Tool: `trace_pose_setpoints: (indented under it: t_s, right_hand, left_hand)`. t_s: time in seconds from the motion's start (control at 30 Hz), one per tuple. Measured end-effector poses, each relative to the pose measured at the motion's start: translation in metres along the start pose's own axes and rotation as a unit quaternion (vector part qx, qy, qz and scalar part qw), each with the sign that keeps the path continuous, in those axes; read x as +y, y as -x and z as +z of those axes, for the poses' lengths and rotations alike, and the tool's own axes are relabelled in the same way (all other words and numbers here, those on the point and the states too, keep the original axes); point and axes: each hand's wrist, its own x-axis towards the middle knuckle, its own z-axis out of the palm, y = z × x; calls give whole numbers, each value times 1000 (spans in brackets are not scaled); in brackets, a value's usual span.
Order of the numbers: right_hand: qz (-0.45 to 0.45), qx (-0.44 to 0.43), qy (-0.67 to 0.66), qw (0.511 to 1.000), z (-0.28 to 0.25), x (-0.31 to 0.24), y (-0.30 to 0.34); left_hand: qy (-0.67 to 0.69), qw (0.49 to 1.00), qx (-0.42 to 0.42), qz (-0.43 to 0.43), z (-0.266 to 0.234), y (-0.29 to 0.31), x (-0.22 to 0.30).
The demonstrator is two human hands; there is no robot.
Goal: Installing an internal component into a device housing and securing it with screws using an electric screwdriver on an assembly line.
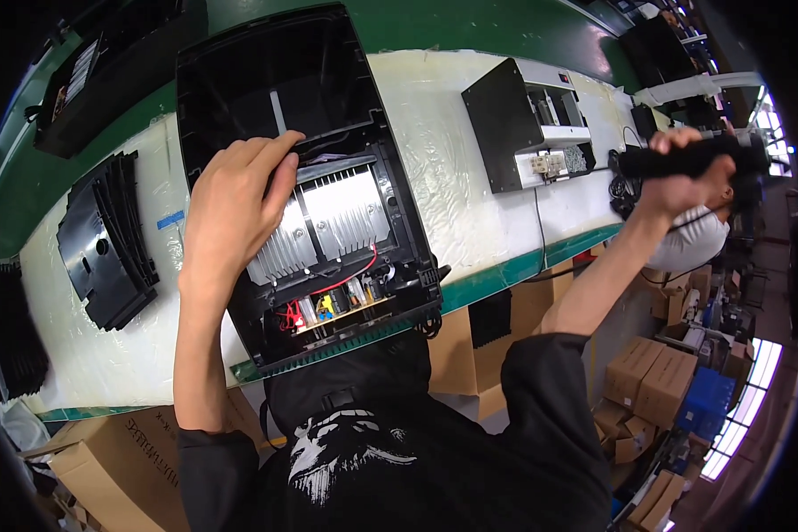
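A large black plastic housing (pixel 275 53) lies open in front of me, with silvery finned heat sinks (pixel 346 213) and a circuit board with red wires (pixel 332 306) inside. My left hand (pixel 239 191) reaches over the heat sinks at the housing's inner edge, its fingers bent and close to the thumb; whatever lies under them is hidden. Out to the right, my right hand (pixel 683 186) is wrapped round a black cylindrical tool (pixel 674 161), which looks like an electric screwdriver. Motion blurs this hand and the tool.
Stacked curved black panels (pixel 106 248) lie left of the housing. To the right stands a black and white machine (pixel 523 124) with a small tray of screws (pixel 575 160). Cardboard boxes (pixel 652 377) fill the lower right. Another person (pixel 692 239) is beyond my right hand.
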Motion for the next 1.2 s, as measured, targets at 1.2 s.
trace_pose_setpoints:
  t_s: [1.2]
  right_hand:
    - [-152,-164,-196,955,64,-154,92]
  left_hand:
    - [-8,1000,6,25,8,6,-13]
